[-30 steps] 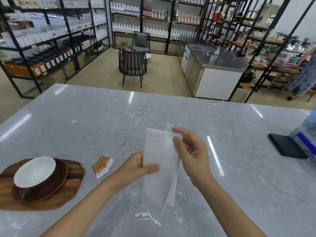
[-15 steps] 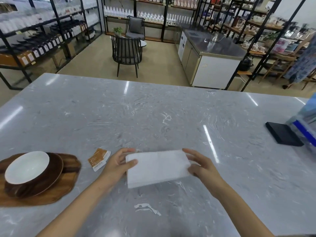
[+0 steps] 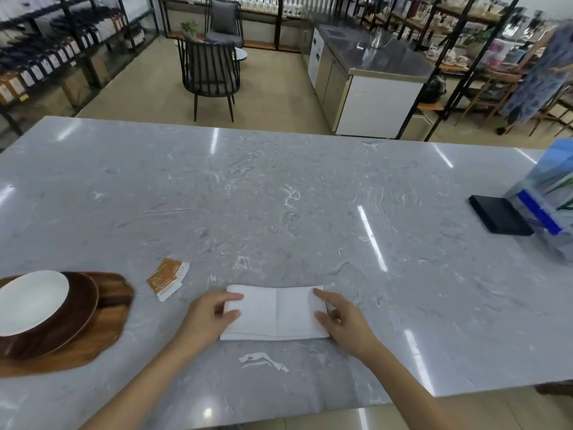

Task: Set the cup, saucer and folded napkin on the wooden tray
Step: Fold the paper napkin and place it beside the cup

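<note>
A white folded napkin (image 3: 276, 311) lies flat on the grey marble table (image 3: 279, 197), near its front edge. My left hand (image 3: 210, 318) grips the napkin's left end, thumb on top. My right hand (image 3: 344, 324) holds its right end, index finger and thumb resting on the cloth. At the far left sits the wooden tray (image 3: 102, 336). On it stands a dark brown saucer (image 3: 77, 308) carrying a white cup (image 3: 31, 299), partly cut off by the frame edge.
An orange sachet (image 3: 167, 277) lies between tray and napkin. A torn white scrap (image 3: 263, 361) sits just in front of the napkin. At the right edge are a black box (image 3: 499, 218) and a blue-and-clear package (image 3: 548, 206). A person (image 3: 539, 79) stands beyond, far right.
The napkin went from hanging upright in both hands to lying flat and horizontal on the table. Both hands came down with it and now hold its two ends.
</note>
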The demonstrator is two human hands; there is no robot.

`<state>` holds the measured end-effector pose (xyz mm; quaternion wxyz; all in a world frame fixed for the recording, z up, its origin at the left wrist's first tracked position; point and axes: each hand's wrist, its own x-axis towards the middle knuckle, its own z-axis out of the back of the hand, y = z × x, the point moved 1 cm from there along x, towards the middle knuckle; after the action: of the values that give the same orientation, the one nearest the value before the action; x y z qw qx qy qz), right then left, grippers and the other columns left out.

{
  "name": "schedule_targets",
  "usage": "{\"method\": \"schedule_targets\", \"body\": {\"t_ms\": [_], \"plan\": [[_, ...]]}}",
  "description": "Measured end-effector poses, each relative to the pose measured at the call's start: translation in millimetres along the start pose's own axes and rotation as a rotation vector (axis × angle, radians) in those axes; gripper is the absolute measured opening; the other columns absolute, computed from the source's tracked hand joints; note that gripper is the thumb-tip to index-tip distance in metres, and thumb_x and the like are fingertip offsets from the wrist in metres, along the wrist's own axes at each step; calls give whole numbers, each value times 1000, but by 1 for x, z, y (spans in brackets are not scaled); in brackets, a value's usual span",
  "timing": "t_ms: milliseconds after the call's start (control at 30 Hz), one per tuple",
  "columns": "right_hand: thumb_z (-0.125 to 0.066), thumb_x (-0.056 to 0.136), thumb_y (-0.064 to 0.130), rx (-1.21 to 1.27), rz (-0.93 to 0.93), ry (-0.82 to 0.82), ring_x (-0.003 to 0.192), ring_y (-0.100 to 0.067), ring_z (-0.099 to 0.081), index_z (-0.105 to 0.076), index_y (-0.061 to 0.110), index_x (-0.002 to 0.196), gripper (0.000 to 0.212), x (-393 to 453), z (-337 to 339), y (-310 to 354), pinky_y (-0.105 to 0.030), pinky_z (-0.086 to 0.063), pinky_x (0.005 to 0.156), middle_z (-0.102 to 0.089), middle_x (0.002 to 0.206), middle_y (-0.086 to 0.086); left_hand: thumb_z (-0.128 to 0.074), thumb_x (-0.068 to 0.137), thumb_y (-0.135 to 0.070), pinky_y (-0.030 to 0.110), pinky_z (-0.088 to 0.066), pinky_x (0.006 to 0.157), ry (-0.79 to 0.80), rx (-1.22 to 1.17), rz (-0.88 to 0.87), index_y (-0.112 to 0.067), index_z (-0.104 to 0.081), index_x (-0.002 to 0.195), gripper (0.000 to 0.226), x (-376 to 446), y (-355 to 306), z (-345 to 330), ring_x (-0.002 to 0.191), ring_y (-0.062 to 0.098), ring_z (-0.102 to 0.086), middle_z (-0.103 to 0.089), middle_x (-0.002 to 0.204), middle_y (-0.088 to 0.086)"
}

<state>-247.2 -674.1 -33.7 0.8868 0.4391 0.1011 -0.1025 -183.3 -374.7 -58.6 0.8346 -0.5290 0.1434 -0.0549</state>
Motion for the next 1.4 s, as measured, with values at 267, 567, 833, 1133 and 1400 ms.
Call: {"method": "schedule_targets", "body": {"t_ms": [267,567,833,1133,1400], "plan": [[-71,94,18,45,11,-14,76,-12,-59,-59,31,136,45,9,2,-7,-14,-47,70,-62,116,2,-21,94,-71,50,-29,118,40,707,-396,-30,-59,141,73,-18,19,8,152,29,-22,-31,164,1],[-64,95,5,-57,6,-4,102,-17,-62,-70,18,126,34,76,27,40,-24,-47,90,-67,120,-3,-63,89,-62,33,-42,106,155,658,-704,-46,-74,111,30,-14,15,4,131,13,-50,-59,140,-7],[-68,93,7,-147,64,40,107,-21,-64,-63,15,133,41,115,17,69,-25,-46,89,-69,122,-11,-68,91,-46,35,-49,79,95,731,-918,-39,-74,101,14,-16,4,-33,83,12,-61,-67,93,-14],[-73,90,8,-282,382,-27,94,-5,-61,-72,14,120,31,101,8,103,1,-41,82,-76,112,-4,-73,79,-46,26,-42,81,128,661,-785,-31,-73,113,37,-7,4,-26,98,11,-60,-67,106,-10],[-69,91,5,-369,637,46,96,-22,-66,-69,11,124,34,30,-17,104,-31,-54,83,-72,111,-7,-77,74,-59,28,-49,88,40,497,-543,-22,-64,117,58,-6,15,18,106,9,-57,-59,112,-12]]}}
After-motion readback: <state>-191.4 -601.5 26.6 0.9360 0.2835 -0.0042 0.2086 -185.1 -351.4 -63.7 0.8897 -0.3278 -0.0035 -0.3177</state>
